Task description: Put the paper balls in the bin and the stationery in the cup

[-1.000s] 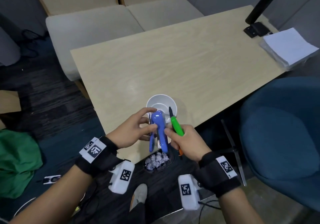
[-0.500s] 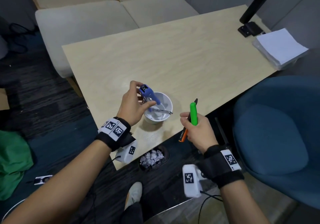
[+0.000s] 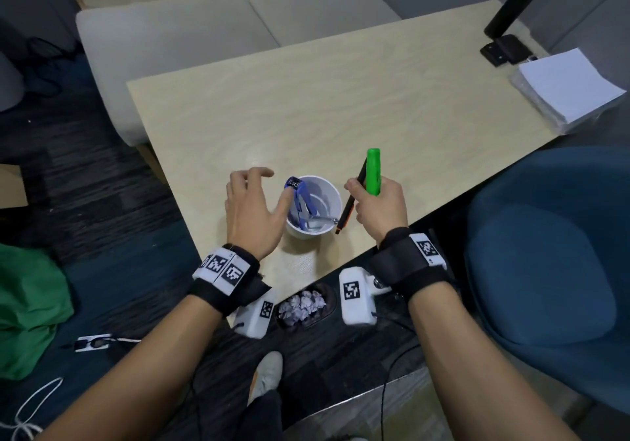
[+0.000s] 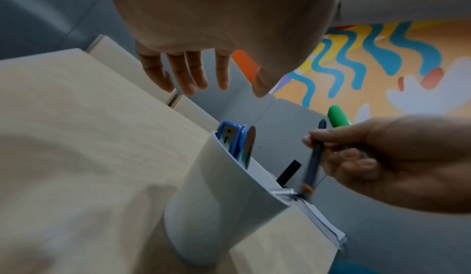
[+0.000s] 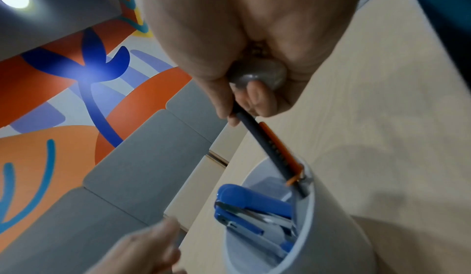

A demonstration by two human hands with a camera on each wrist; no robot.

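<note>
A white cup (image 3: 296, 231) stands near the table's front edge, and a blue stapler (image 3: 300, 198) leans inside it against the left wall. My left hand (image 3: 269, 188) hovers just left of the cup with fingers spread and holds nothing. In the left wrist view its fingers (image 4: 183, 72) hang clear above the stapler (image 4: 234, 141). My right hand (image 3: 361, 195), right of the cup, grips a green marker (image 3: 373, 171) and a dark pen (image 3: 351, 198) with an orange end. The pen (image 5: 267, 145) slants down with its lower end at the cup's rim (image 5: 309, 177). A dark bin (image 3: 327, 318) with paper balls (image 3: 301, 304) sits on the floor below the table edge.
A stack of white paper (image 3: 566, 89) and a black stand (image 3: 511, 14) are at the table's far right. A blue chair (image 3: 545, 253) stands to my right, beige seats (image 3: 170, 48) lie beyond the table, and a green cloth (image 3: 27, 304) is on the floor at left.
My left hand has let go of the stapler, which now rests in the cup, and has opened. My right hand has moved left, bringing the pen's lower end to the cup's rim.
</note>
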